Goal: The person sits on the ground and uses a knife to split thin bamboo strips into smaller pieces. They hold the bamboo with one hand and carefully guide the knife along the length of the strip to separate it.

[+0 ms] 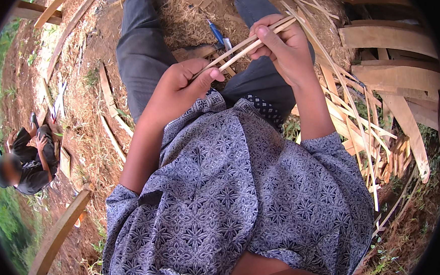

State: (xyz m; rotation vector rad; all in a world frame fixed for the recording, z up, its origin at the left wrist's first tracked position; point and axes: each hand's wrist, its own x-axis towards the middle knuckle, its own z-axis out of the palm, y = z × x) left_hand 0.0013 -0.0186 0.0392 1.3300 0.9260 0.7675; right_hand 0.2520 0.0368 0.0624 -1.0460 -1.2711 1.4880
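Note:
Two thin, pale wooden strips point(242, 52) run slantwise between my hands, above my lap. My left hand point(189, 84) is closed round their lower left ends, with the thumb lying along one strip. Higher up and to the right, my right hand point(289, 45) pinches the other ends between thumb and fingers. The strips lie close together and nearly side by side. On the ground between my legs rests a blue-handled tool point(216, 33), its kind unclear, near a piece of wood point(194, 52) partly hidden behind my left hand.
Long thin strips and offcuts point(352, 114) lie piled at my right, beside stacked curved boards point(395, 76). A curved beam point(57, 243) stands at lower left. Another person point(30, 159) sits on the ground farther left. Wood shavings point(187, 13) cover the soil ahead.

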